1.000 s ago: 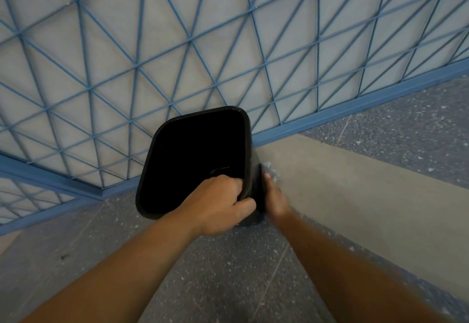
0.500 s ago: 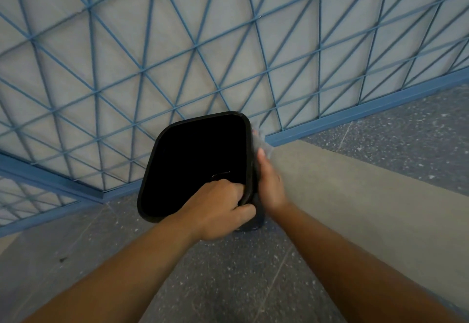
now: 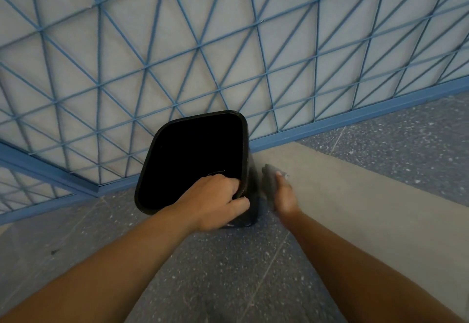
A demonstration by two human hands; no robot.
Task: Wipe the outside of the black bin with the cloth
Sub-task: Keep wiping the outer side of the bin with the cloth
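Left hand gripping the black bin rim at 5 o'clock, right hand (blurred) holding a grey cloth beside the bin's side

the black bin looks like smooth plastic, a little shiny on its outside wall. the cloth is grey and looks soft, but it is blurry. the floor is hard grey stone with lots of small white specks, and it looks smooth and dull. a plain tan strip on the floor looks matt. the blue grid looks like painted metal over a pale, flat panel.
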